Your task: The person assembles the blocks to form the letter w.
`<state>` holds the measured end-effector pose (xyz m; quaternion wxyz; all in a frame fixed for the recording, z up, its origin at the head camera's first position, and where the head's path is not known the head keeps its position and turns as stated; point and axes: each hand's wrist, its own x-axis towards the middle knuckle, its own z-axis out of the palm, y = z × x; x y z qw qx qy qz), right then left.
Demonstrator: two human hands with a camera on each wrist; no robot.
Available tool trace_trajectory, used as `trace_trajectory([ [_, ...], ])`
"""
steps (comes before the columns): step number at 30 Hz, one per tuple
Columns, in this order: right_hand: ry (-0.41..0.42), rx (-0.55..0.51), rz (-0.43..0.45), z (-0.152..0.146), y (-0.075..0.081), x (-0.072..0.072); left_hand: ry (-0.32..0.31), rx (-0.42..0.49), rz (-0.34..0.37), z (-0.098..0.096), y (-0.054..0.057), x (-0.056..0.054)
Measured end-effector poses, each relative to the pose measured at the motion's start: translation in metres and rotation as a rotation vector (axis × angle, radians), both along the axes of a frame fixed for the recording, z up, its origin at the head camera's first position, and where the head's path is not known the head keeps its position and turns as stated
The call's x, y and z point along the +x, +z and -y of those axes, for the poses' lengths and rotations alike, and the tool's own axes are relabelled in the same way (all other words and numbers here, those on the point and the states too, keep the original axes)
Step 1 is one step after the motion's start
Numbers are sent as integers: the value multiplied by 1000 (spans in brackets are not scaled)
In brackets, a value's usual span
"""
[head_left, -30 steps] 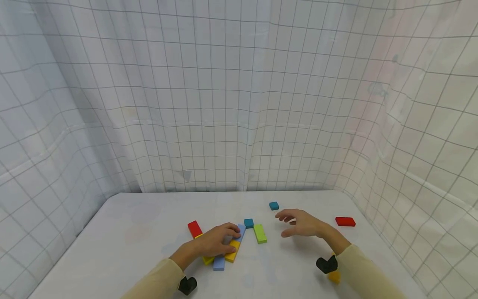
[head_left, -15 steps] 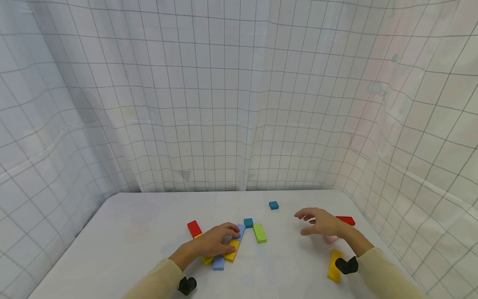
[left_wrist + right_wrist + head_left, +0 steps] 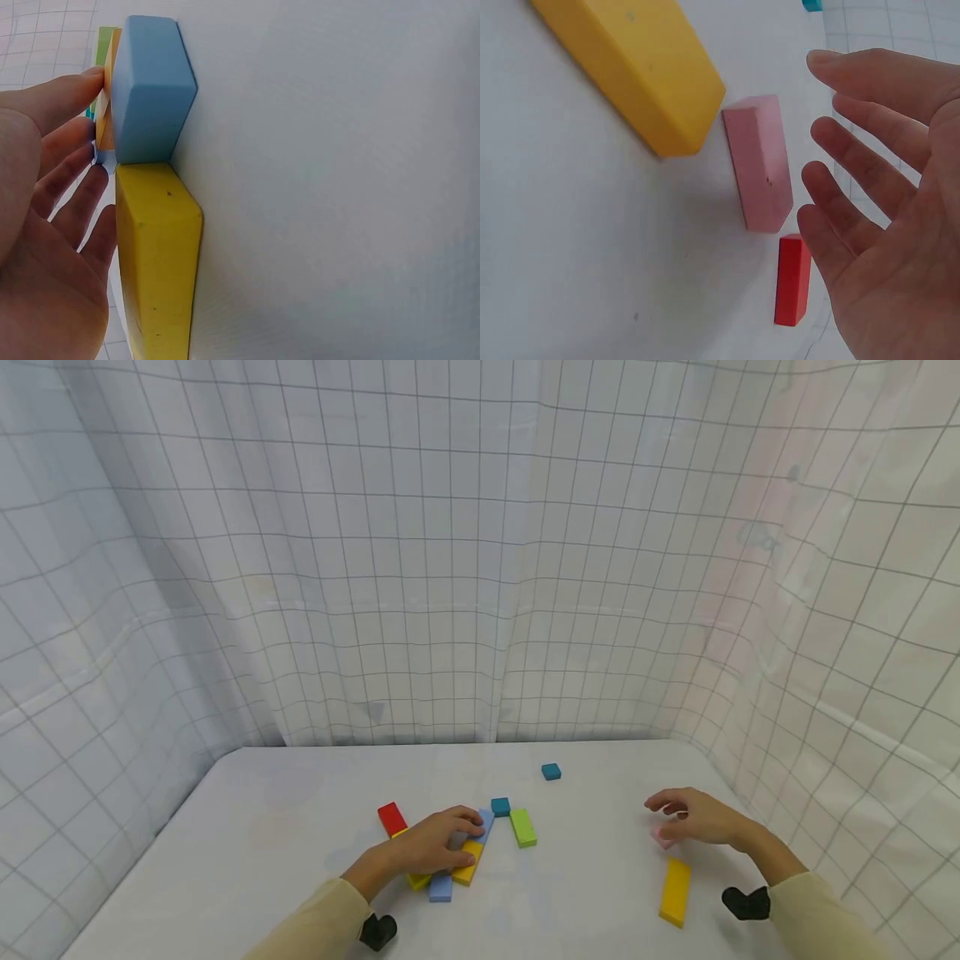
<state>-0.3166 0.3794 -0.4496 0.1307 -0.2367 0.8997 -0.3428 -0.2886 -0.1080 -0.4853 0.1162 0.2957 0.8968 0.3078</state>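
My left hand (image 3: 438, 843) rests over a cluster of flat blocks, its fingers loosely spread. Its thumb lies at an orange-yellow block (image 3: 467, 872), and the fingertips reach a light blue block (image 3: 487, 822). In the left wrist view, a second light blue block (image 3: 154, 90) and a yellow block (image 3: 157, 255) lie end to end beside that hand. My right hand (image 3: 697, 817) hovers with relaxed fingers and nothing between them. Below it lies a pink block (image 3: 757, 165), partly covered in the head view. A red block (image 3: 793, 281) lies beyond it, hidden by the hand in the head view.
An orange-yellow block (image 3: 675, 893) lies nearer me than the pink one. Mid-table are a green block (image 3: 522, 828) and a small teal block (image 3: 500, 807); another teal block (image 3: 551, 772) lies farther back. A red block (image 3: 392, 818) borders the left cluster. Gridded curtains (image 3: 420, 610) enclose the white table.
My right hand has moved rightward, from near the green block to above the pink block, uncovering the orange-yellow block and covering the right red one. The left hand has stayed put.
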Motion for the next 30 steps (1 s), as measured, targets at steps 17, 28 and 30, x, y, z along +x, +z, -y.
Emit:
trace_trajectory([
  [17,2,145,-78,-8,-20,-3,2,0,11,-1,3,2],
  [28,-46,107,-71,-5,-20,-8,12,4,18,-2,4,5],
  [30,-6,89,-91,-1,-18,-10,16,-3,9,-2,3,4],
])
